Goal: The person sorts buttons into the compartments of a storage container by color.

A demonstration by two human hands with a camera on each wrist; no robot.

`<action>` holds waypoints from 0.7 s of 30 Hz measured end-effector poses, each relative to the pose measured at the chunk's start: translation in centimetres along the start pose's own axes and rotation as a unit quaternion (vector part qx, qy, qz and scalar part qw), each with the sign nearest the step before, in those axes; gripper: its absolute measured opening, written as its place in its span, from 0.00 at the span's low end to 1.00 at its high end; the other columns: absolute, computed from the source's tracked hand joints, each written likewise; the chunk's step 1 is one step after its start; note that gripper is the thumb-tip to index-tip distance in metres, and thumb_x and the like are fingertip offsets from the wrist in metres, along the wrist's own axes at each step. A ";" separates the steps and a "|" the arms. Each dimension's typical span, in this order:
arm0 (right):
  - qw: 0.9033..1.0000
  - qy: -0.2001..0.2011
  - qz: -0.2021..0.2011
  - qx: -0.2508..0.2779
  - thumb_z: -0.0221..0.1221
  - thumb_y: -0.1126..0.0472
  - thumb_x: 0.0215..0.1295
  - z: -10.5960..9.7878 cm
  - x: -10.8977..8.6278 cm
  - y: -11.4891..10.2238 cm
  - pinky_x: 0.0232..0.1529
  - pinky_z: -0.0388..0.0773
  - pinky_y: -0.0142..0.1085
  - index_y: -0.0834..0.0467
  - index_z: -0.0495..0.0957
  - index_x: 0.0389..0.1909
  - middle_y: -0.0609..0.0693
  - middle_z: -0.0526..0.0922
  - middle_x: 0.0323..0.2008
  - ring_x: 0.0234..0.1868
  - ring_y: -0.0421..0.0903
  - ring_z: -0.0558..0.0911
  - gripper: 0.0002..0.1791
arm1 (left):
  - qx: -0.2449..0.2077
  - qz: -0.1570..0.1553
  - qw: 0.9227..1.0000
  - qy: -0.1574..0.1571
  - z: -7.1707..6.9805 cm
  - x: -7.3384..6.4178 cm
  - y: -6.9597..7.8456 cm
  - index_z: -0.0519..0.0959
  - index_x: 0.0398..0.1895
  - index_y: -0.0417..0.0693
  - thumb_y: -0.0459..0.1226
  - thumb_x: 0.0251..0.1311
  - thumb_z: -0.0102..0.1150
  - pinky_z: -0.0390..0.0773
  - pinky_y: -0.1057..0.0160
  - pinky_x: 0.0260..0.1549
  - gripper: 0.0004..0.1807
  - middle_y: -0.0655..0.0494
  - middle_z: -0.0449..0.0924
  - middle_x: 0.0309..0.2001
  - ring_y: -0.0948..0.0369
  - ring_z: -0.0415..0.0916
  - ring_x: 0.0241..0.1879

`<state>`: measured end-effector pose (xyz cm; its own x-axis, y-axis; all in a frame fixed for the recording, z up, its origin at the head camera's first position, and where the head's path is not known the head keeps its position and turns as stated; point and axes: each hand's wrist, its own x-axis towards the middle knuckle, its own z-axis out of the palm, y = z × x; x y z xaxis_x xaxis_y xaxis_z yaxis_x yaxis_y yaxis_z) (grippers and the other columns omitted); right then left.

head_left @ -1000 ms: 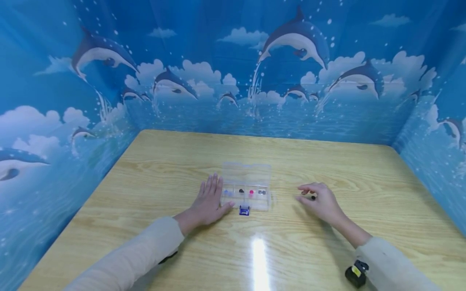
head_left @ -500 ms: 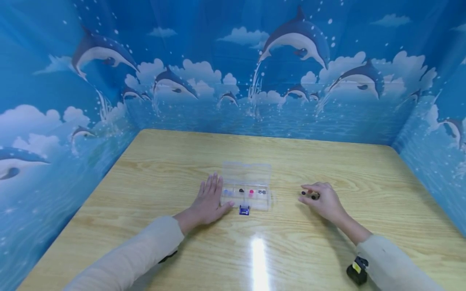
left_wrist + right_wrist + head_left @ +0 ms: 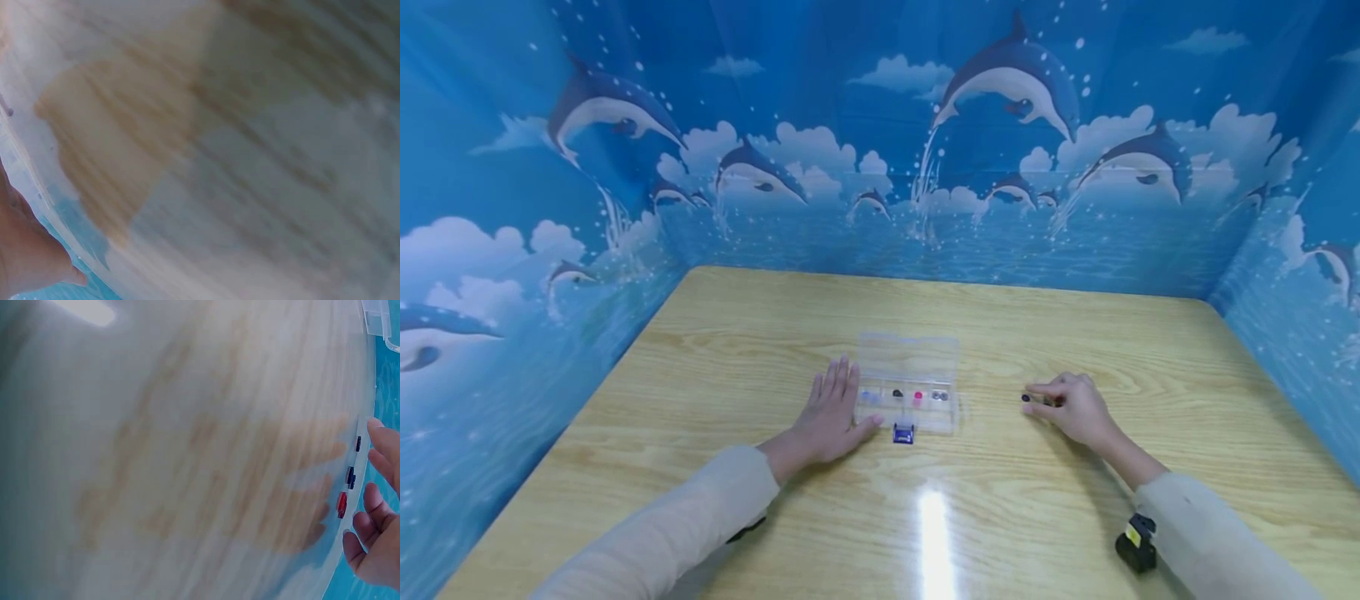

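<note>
In the head view, a small dark piece [image 3: 1026, 398] is by the fingertips of the right hand [image 3: 1078, 410], low over the table [image 3: 775, 321]. The thumb and first finger bend toward each other with a little gap; I can't tell if they pinch the piece. It looks very light and hard, maybe slippery, so its edges seem the best place to hold, with two fingertips. The left hand [image 3: 829, 423] lies flat, fingers straight and thumb out, next to the clear box [image 3: 946, 428]. The box looks like thin, stiff plastic that might crack if squeezed. Its lid [image 3: 910, 357] is open, and a blue clip [image 3: 903, 434] is at the front. Inside are a black bit [image 3: 897, 392], a pink bit [image 3: 917, 396] and two round grey bits [image 3: 939, 397].

In the left wrist view, there is blurry, streaky wood and part of the left hand.

In the right wrist view, a red piece [image 3: 342, 505] and two dark pieces [image 3: 350, 477] make a row near the bent fingers. They look small and chunky from the side.
</note>
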<state>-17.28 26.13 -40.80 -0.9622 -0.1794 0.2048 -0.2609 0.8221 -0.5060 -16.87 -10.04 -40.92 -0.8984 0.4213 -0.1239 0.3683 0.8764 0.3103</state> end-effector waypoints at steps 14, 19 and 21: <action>1.000 0.002 0.002 -0.012 0.67 0.61 0.51 0.2 1.1 0.6 0.32 0.58 0.33 0.62 0.84 0.39 0.53 0.83 0.25 0.21 0.37 0.62 0.14 | 0.004 -0.003 1.000 -0.002 0.1 -0.1 0.0 0.32 0.71 0.36 0.61 0.66 0.31 0.30 0.49 0.70 0.47 0.39 0.23 0.72 0.45 0.24 0.72; 1.000 -0.008 0.007 -0.015 0.66 0.61 0.53 0.2 1.2 0.7 0.32 0.55 0.33 0.62 0.84 0.38 0.53 0.81 0.25 0.21 0.38 0.61 0.12 | 0.000 0.000 1.000 0.002 0.1 0.0 -0.1 0.33 0.71 0.35 0.60 0.66 0.32 0.31 0.48 0.70 0.47 0.38 0.24 0.72 0.45 0.25 0.72; 1.000 -0.011 0.011 -0.017 0.65 0.61 0.54 0.1 1.3 0.7 0.33 0.55 0.34 0.61 0.85 0.38 0.53 0.81 0.26 0.22 0.39 0.61 0.11 | 0.000 0.001 1.000 0.005 0.2 0.0 -0.1 0.33 0.71 0.35 0.60 0.66 0.32 0.31 0.47 0.71 0.47 0.38 0.24 0.72 0.44 0.25 0.72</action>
<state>-18.67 26.38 -41.00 -0.9692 -0.1737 0.1749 -0.2380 0.8437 -0.4812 -16.81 -10.07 -41.10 -0.8999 0.4208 -0.1147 0.3700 0.8757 0.3101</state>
